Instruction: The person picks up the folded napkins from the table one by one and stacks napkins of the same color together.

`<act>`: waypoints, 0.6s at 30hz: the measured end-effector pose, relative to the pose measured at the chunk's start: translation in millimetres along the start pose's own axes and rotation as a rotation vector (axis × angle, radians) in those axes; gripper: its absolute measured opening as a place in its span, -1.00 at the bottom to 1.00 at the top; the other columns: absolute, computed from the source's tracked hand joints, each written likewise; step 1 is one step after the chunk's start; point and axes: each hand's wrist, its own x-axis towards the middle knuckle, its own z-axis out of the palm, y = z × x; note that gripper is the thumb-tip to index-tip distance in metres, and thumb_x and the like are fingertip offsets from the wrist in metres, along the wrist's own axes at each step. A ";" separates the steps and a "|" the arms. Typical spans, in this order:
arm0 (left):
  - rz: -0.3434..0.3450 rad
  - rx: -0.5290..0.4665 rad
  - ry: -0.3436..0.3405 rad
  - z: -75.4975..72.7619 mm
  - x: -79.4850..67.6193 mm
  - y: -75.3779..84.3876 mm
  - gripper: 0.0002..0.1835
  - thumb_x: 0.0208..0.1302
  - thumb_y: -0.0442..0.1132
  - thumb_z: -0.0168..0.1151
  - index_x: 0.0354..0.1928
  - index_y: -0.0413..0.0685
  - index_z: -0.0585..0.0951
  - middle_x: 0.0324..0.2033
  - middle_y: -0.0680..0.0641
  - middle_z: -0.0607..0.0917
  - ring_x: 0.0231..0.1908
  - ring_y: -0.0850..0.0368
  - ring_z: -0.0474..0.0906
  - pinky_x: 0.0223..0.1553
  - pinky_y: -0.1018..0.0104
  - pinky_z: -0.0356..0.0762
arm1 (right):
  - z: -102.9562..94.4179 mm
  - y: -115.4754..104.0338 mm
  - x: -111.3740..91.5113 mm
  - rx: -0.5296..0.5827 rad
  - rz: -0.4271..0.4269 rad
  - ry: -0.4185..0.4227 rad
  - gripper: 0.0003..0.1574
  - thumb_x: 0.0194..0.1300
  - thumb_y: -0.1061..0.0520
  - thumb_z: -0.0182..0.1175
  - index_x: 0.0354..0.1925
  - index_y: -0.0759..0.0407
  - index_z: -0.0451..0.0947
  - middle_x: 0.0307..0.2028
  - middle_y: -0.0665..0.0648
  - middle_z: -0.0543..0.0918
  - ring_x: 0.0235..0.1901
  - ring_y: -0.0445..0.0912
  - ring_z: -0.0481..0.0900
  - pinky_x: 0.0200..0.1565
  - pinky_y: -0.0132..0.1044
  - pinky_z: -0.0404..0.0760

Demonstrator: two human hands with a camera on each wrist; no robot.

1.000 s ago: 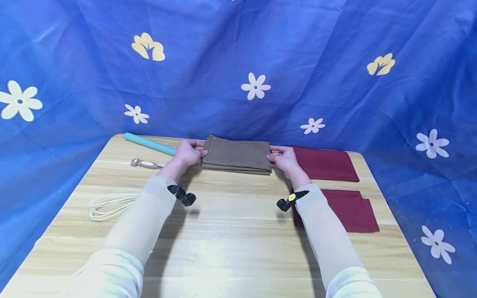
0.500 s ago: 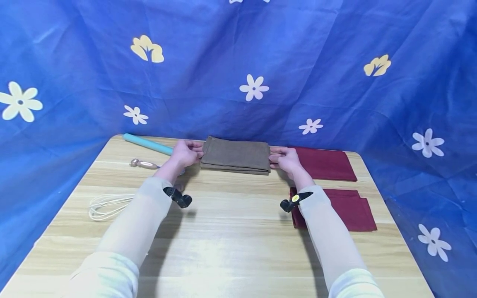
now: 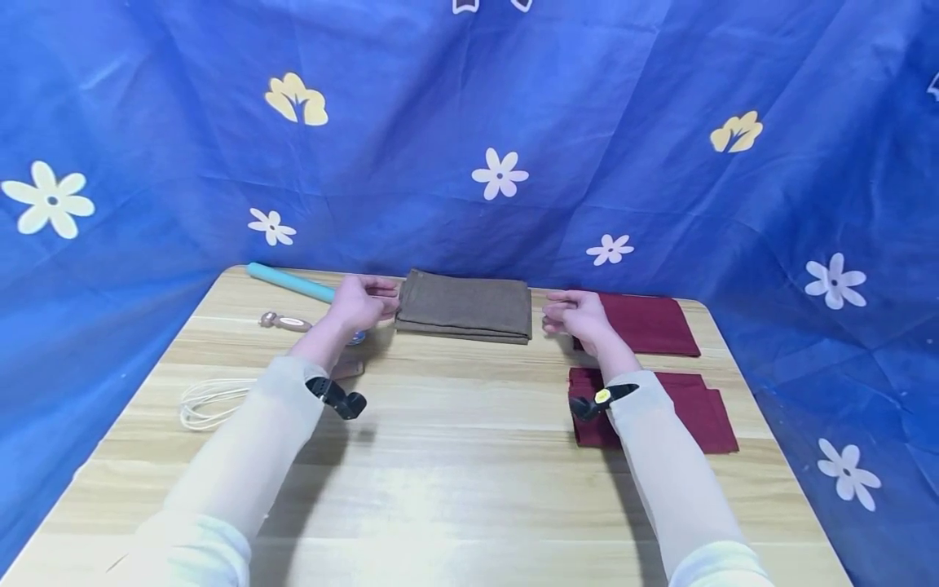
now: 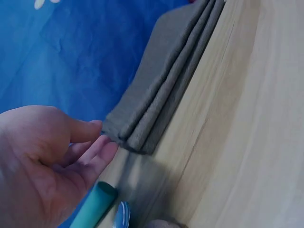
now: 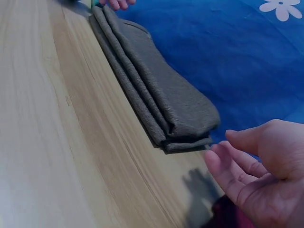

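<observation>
One folded brown cloth (image 3: 465,306) lies between left hand (image 3: 359,305) and right hand (image 3: 579,316), neither gripping it.
Hazard: the left hand, if it catches the stacked layers while moving, could skew the folds; a rightward sweep of the right hand could disturb the upper maroon cloth (image 3: 653,326). Location: brown cloth at frame centre. Left hand: fingers loosely extended just beside its left edge, contact uncertain. Right hand: fingers relaxed, thumb parted, holding nothing, apart from its right edge.

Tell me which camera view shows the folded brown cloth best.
The head view: the folded brown cloth shows whole there, its top face unobstructed. The left wrist view shows its layered edge at a slant, the far end cut off; the right wrist view shows it obliquely, its folds close up.
</observation>
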 end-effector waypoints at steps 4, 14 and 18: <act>0.026 -0.016 -0.021 4.0 -10.4 5.6 -0.49 0.40 -0.58 0.26 0.37 -0.50 0.48 0.22 -0.47 0.61 0.21 -0.29 0.61 0.13 0.09 0.68 | -8.2 -4.0 -8.1 -0.011 -0.014 -0.018 -0.42 0.46 0.45 0.26 0.37 0.56 0.42 0.17 0.64 0.57 -0.15 0.10 0.79 -0.02 -0.03 0.78; 0.058 -0.171 -0.104 21.7 -38.8 16.9 -0.47 0.45 -0.52 0.29 0.40 -0.52 0.43 0.31 -0.51 0.51 0.27 -0.38 0.53 0.08 0.15 0.71 | -33.3 -8.1 -29.5 -0.031 -0.055 -0.060 -0.41 0.46 0.42 0.27 0.36 0.59 0.39 -0.05 0.37 0.75 -0.13 0.12 0.77 0.08 0.14 0.70; 0.053 -0.196 -0.129 29.9 -49.0 19.1 -0.47 0.45 -0.49 0.31 0.39 -0.49 0.45 0.30 -0.51 0.52 0.28 -0.38 0.53 0.07 0.17 0.72 | -48.0 -8.5 -41.4 -0.032 -0.054 -0.070 -0.40 0.49 0.41 0.25 0.39 0.60 0.35 0.07 0.50 0.69 -0.13 0.10 0.79 0.01 0.02 0.76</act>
